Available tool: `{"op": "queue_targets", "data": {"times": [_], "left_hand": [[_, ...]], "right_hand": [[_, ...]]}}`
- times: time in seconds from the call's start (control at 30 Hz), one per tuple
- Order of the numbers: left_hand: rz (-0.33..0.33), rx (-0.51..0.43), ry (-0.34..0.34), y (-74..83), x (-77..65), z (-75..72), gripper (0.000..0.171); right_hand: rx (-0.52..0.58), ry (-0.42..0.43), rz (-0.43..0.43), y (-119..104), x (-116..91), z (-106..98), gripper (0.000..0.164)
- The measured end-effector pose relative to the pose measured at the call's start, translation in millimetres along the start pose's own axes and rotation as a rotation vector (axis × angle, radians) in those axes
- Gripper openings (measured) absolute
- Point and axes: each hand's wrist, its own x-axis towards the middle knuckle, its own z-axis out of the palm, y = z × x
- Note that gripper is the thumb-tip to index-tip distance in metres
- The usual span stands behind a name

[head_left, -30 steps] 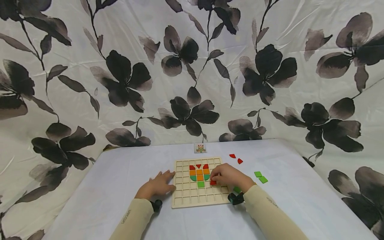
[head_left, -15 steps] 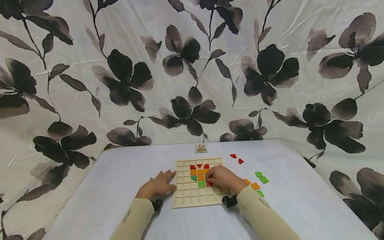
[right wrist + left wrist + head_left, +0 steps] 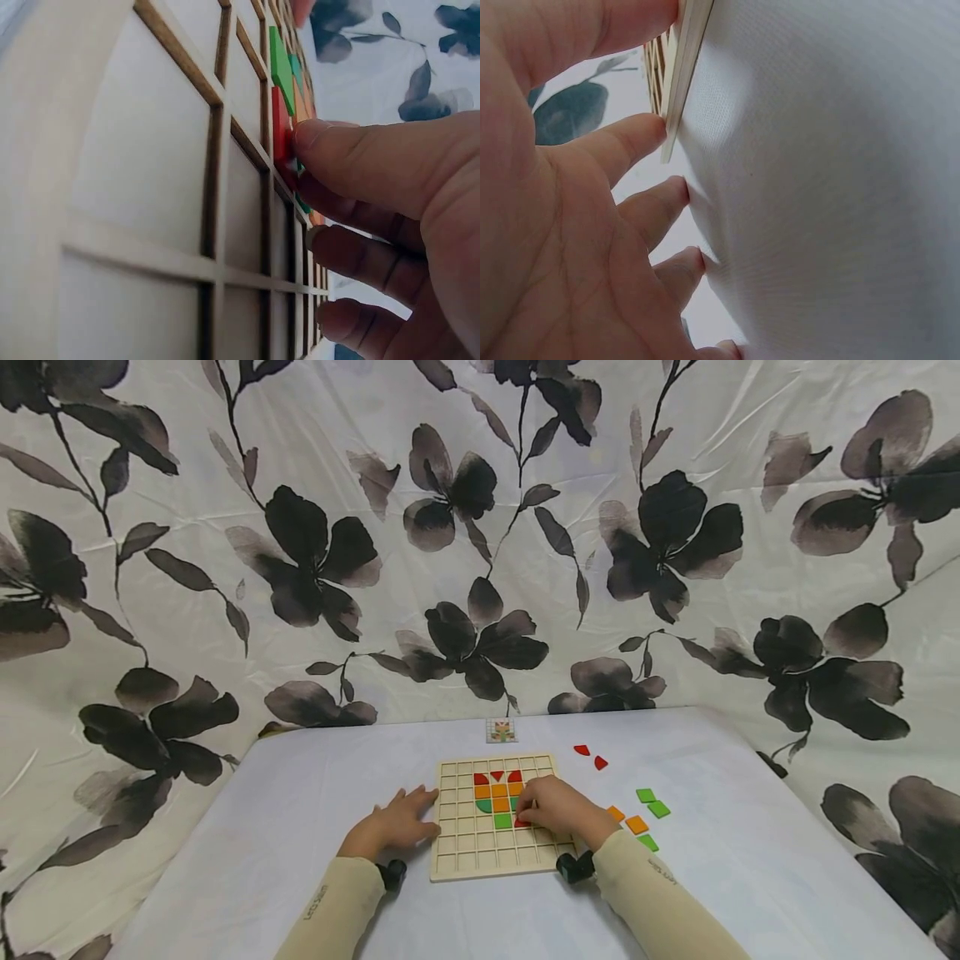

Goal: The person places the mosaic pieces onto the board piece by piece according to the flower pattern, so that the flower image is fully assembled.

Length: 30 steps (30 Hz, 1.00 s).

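Note:
A wooden grid board (image 3: pixel 480 863) lies on the white cloth, with red, orange and green tiles set in its cells. My right hand (image 3: pixel 557 807) is over the board's right half. Its thumb and fingertips pinch a red tile (image 3: pixel 280 131), which sits at a cell beside a bright green square tile (image 3: pixel 280 61). The hand hides part of the dark green tile and nearby cells in the head view. My left hand (image 3: pixel 393 820) has spread, straight fingers; its thumb and a fingertip touch the board's left edge while other fingertips rest on the cloth.
Behind the board lies a small pattern card (image 3: pixel 501 730). Two red tiles (image 3: pixel 582 750) lie beyond the board's right corner. Green tiles (image 3: pixel 658 809) and orange tiles (image 3: pixel 637 825) are scattered to the right, near the right forearm. A floral curtain (image 3: pixel 480 568) hangs behind the table.
My right hand has moved slightly left with the red tile, bringing it beside the bright green square. Orange tiles near the forearm have come into sight. The left hand has stayed put.

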Motion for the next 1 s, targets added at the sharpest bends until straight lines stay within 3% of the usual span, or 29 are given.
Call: {"op": "queue_targets", "data": {"times": [0.3,0.6,0.77,1.0], "left_hand": [[0.01,-0.012,-0.004,3.5,1.1,-0.8,0.069],[0.018,0.011,-0.001,4.9,1.3,-2.5,0.068],[0.019,0.003,-0.006,4.1,2.5,-1.8,0.068],[0.014,-0.001,0.0,1.9,1.8,0.6,0.068]], "right_hand": [[0.066,-0.017,0.005,13,-14,-14,0.011],[0.042,-0.01,0.064,28,-48,-35,0.007],[0.005,-0.032,0.125,39,-66,-42,0.003],[0.056,-0.085,0.248,49,-86,-49,0.005]]}}
